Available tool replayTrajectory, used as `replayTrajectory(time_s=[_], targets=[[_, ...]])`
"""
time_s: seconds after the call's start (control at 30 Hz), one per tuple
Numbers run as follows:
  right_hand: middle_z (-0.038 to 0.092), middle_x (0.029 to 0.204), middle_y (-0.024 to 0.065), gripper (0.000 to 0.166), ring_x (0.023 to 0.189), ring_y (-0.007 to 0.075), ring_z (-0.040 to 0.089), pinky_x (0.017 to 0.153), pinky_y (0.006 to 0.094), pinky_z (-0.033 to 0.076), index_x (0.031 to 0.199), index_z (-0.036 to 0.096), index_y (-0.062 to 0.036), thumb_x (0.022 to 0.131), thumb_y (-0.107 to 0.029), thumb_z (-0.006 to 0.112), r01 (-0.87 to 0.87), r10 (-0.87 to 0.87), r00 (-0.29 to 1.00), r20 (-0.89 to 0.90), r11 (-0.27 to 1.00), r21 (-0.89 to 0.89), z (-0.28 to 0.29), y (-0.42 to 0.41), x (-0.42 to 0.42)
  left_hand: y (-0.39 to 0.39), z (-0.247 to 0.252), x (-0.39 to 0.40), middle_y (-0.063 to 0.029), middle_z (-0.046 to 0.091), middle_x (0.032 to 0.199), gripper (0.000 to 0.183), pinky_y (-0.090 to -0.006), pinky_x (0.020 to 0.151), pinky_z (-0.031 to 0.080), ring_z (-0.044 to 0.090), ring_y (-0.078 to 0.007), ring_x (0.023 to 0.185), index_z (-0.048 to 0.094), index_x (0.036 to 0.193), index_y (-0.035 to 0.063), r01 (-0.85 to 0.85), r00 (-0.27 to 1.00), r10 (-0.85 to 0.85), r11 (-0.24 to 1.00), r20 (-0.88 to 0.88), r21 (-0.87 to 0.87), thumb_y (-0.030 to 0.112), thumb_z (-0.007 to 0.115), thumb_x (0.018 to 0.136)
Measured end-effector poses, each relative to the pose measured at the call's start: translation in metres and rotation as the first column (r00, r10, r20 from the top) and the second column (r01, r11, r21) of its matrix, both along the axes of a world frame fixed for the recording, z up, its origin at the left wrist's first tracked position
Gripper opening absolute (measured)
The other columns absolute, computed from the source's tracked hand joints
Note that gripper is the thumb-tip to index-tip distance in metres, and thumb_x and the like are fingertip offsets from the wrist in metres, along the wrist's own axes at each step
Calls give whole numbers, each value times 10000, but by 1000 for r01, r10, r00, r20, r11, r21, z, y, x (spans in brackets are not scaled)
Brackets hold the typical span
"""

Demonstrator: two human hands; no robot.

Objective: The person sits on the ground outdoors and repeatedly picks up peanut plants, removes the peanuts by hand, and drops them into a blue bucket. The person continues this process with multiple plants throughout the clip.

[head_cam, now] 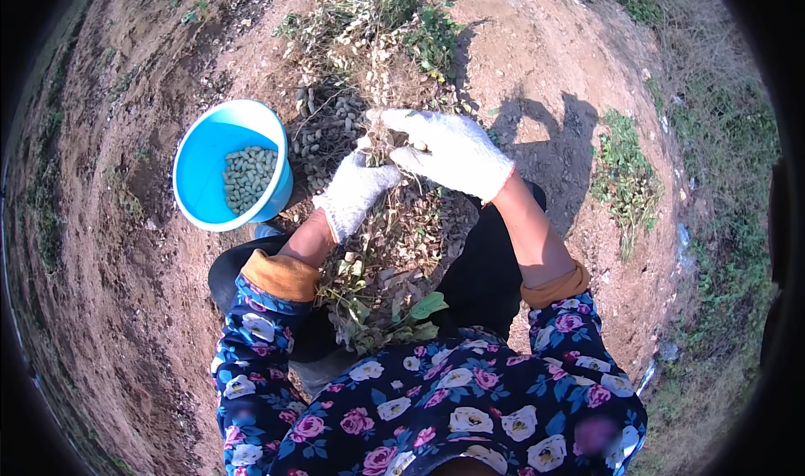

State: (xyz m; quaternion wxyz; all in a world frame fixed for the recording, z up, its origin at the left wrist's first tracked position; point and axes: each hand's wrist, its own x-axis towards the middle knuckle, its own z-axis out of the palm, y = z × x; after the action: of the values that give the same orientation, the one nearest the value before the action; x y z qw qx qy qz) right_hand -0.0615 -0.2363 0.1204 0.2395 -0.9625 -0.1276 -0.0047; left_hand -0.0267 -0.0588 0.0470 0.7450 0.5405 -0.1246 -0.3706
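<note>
My left hand (360,193), in a white knit glove, is closed around the stems of an uprooted peanut plant (381,143). The plant's roots point away from me, and its leafy end (383,316) lies between my legs. My right hand (449,152), gloved the same way, is at the root end with its fingers curled. A pale peanut (419,145) shows between its thumb and fingers; the rest of its grip is hidden. Left of my hands, a blue bucket (204,168) with a white rim holds a heap of peanuts in their shells (249,177).
Ahead lies a pile of pulled peanut plants (377,30) with pods on the roots. Loose peanuts (344,113) lie in the shade beside the bucket. A leafy plant (624,174) rests on the bare soil at right, before a grassy strip (729,224).
</note>
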Motion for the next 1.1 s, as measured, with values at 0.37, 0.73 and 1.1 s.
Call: replayTrajectory(time_s=[0.37, 0.73, 1.1], targets=[[610, 764, 104, 320, 682, 227, 608, 635, 339, 493, 1007, 585, -61, 820, -293, 703, 83, -95, 994, 57, 979, 185, -22, 12, 2, 0, -9, 2, -59, 638, 1107, 463, -272, 877, 492, 600, -128, 983, 510, 1280, 5, -54, 998, 57, 997, 40, -58, 23, 669, 846], [554, 714, 4, 125, 612, 79, 528, 543, 232, 431, 875, 560, -83, 836, -114, 675, 171, -154, 984, -89, 677, 716, -51, 4, 1, 6, -2, 1, -31, 648, 974, 376, -257, 743, 503, 600, -108, 835, 563, 1220, 16, -17, 1000, 17, 1000, -16, -18, -12, 590, 846], [500, 716, 91, 116, 645, 271, 528, 603, 347, 452, 812, 535, -81, 773, -103, 642, 190, -155, 899, 409, 981, -47, -25, -57, 11, 3, -20, 4, -50, 636, 1113, 522, -256, 849, 482, 590, -109, 948, 489, 1333, 9, -39, 998, 34, 991, -44, -125, -57, 569, 821]])
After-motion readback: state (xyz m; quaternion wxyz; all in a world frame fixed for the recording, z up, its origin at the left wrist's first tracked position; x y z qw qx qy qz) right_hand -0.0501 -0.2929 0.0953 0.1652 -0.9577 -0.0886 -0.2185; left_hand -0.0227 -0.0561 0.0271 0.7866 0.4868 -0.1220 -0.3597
